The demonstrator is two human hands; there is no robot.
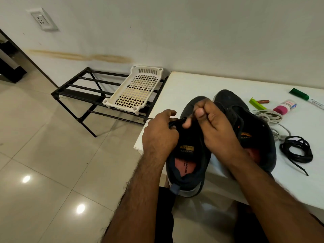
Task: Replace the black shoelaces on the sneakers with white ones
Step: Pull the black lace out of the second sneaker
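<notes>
You are sitting at a white table (201,88) pushed against a pale wall, with a black shoe rack (84,95) and a white plastic tray (135,92) off at ten o'clock on the tiled floor. Two dark sneakers are lying on the table with heels toward you: the near sneaker (188,165) overhanging the edge, the far sneaker (245,120) just beside it at two o'clock. Your left hand (160,134) is gripping the near sneaker's upper, fingers curled round the eyelet edge. Your right hand (213,121) is pinching a thin black strand, apparently the lace, thumb pressed against the curled fingers above the tongue.

Judging by this, you are pulling the black lace out of the near sneaker. One black lace (296,149) is already lying coiled at three o'clock, well apart from the sneakers, and the white laces (270,116) are waiting in a loose heap beyond the far sneaker, near a green marker (299,94). The next move is likely calling for a steady pull while your left hand is bracing the sneaker.
</notes>
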